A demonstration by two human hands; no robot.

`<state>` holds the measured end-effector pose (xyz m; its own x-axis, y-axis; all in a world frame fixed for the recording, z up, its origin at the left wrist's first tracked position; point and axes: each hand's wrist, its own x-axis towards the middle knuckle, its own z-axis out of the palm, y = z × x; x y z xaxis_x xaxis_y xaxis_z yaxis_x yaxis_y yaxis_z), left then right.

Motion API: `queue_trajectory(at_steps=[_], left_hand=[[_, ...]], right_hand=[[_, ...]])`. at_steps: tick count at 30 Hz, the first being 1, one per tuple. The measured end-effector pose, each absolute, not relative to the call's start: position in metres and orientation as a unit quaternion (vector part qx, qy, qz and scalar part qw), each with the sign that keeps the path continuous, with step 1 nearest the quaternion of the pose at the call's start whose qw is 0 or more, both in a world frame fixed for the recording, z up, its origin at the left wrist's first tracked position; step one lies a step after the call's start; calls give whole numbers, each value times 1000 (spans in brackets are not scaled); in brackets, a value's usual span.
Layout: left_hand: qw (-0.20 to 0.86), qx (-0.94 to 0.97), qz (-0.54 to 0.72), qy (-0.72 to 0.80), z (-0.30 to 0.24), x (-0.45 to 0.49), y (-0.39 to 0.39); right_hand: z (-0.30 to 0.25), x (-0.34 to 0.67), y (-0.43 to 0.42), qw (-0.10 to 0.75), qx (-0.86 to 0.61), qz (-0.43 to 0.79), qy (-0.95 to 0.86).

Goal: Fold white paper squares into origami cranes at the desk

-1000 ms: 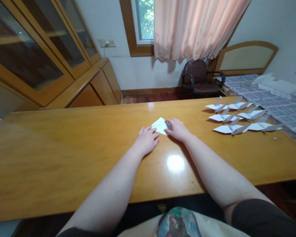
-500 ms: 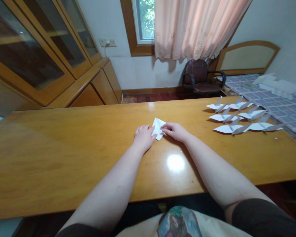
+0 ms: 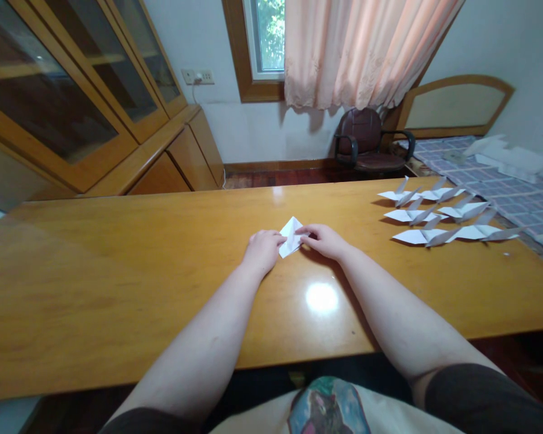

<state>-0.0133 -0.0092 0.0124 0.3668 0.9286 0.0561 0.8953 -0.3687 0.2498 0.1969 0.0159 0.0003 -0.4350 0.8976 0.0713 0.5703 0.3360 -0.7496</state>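
Note:
A small folded piece of white paper (image 3: 291,239), diamond-shaped with creases, lies on the wooden table in front of me. My left hand (image 3: 263,248) is at its left edge, thumb and fingers closed on that side. On the opposite edge my right hand (image 3: 322,240) pinches the paper between thumb and fingers. The fingertips partly cover both side corners. Over on the right part of the table stand several white origami cranes (image 3: 416,235), in rows with their wings spread.
The glossy wooden table (image 3: 117,289) stretches to both sides. Beyond it are a glass-door cabinet (image 3: 131,135) at left, a brown armchair (image 3: 366,141) and a bed with a checked cover (image 3: 493,175) at right. A tiny white scrap (image 3: 506,254) lies near the table's right end.
The paper has turned slightly, and its outline looks wider now. My left hand's fingers, spread out before, have drawn in at the paper's edge. The right hand has barely moved.

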Motion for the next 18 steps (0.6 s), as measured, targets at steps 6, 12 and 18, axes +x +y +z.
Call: queue_trajectory(at_steps=[6,12,18], left_hand=[[89,823,86,554,14,-6,-17],[95,818,82,562,6,-11,-10],[94,838,78,532,10,-18,-8]], right_hand=[[-1,195,12,202,-433,385,-790],[-2,202,21,251,-487,126,-827],[-8,205,24,197,-406,151,-880]])
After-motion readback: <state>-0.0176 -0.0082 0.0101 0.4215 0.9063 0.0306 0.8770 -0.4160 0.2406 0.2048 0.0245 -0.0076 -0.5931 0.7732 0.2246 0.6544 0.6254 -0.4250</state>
